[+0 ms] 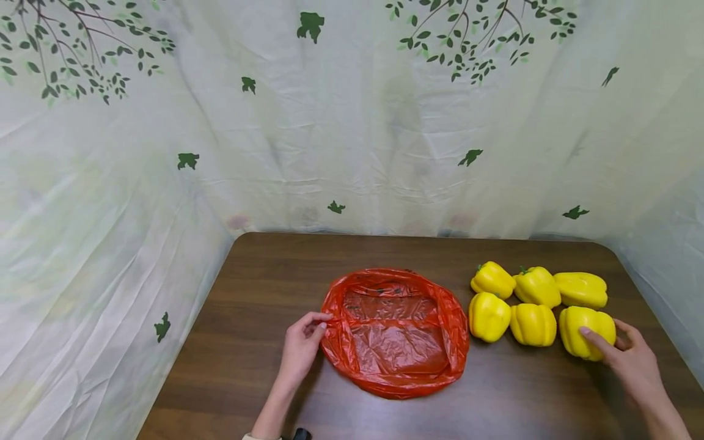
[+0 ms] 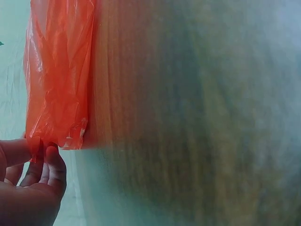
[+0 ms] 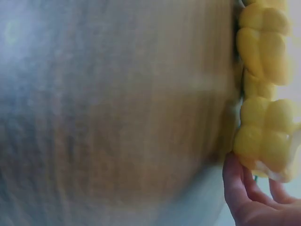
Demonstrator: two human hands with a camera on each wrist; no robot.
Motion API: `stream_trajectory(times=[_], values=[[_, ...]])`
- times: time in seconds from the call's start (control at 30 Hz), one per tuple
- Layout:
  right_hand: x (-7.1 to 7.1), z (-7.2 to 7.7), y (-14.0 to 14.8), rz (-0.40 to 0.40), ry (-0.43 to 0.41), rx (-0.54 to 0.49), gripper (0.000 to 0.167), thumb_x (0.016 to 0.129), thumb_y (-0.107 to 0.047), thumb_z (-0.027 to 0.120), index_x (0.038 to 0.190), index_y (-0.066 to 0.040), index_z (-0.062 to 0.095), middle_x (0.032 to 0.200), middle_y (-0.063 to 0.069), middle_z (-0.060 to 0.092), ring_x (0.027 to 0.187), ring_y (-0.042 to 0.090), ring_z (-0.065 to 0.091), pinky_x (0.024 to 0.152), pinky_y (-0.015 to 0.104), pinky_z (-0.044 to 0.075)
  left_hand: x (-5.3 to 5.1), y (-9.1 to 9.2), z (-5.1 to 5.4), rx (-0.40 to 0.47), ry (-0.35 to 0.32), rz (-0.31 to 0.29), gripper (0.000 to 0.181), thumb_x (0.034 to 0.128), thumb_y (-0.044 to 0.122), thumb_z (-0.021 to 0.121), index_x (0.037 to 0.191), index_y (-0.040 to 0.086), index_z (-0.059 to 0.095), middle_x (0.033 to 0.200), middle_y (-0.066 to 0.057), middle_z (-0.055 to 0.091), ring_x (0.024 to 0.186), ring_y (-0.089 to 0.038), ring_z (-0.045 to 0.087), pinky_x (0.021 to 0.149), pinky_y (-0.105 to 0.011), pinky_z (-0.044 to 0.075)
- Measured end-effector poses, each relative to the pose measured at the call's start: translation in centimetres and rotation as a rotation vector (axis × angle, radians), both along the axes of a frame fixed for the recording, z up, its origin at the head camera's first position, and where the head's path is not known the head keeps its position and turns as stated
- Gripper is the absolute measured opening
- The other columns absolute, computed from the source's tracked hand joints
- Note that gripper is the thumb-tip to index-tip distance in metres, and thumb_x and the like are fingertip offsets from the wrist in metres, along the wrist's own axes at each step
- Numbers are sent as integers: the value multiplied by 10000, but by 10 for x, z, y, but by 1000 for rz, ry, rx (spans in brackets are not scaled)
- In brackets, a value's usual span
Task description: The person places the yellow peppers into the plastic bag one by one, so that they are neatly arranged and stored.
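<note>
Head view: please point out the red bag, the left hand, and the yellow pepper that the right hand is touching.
Red bag (image 1: 398,353): head view, on its inside, seen through the opening.
Left hand (image 1: 300,348): head view, on the back of the hand.
Yellow pepper (image 1: 585,317): head view, on its upper side.

A brown table (image 1: 264,269) carries a red bag (image 1: 396,351) and peppers (image 1: 532,324) (yellow).
</note>
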State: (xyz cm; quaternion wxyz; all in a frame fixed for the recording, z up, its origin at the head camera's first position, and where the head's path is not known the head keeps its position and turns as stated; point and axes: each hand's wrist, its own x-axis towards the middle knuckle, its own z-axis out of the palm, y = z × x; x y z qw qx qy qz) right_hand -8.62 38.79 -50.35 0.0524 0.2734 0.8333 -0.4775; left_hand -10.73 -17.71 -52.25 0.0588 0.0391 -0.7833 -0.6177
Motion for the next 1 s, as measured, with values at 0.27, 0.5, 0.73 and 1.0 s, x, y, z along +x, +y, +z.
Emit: stream_trajectory(times=[0.27,0.5,0.73,1.0], values=[[3,12,-12,-144,137,48,968,912,-477,645,1554,-10,91,1457,351,339,1002,187,511,769,213,486,-1,1,1,16,4,-5,177,924,-74,599,955,40,730,958,-110,688,775,-189,611,667,-246,516],[8,22,-29,-141,283,122,874,881,-361,734,1522,-42,233,1256,270,467,815,-6,447,591,72,398,-1,4,0,32,50,-3,163,922,-79,596,973,7,725,970,-155,683,785,-194,607,671,-240,516],[7,26,-39,-118,303,123,864,882,-371,732,1531,-77,244,1370,292,422,902,56,452,607,65,394,2,3,1,42,2,13,182,929,-76,595,993,26,731,980,-138,678,809,-198,609,688,-239,512],[5,33,-52,-19,382,40,755,927,-289,693,1517,-87,268,1260,54,535,895,-51,499,687,60,443,3,1,0,55,-3,15,218,937,-87,570,995,35,741,975,-136,681,823,-196,624,713,-236,521]])
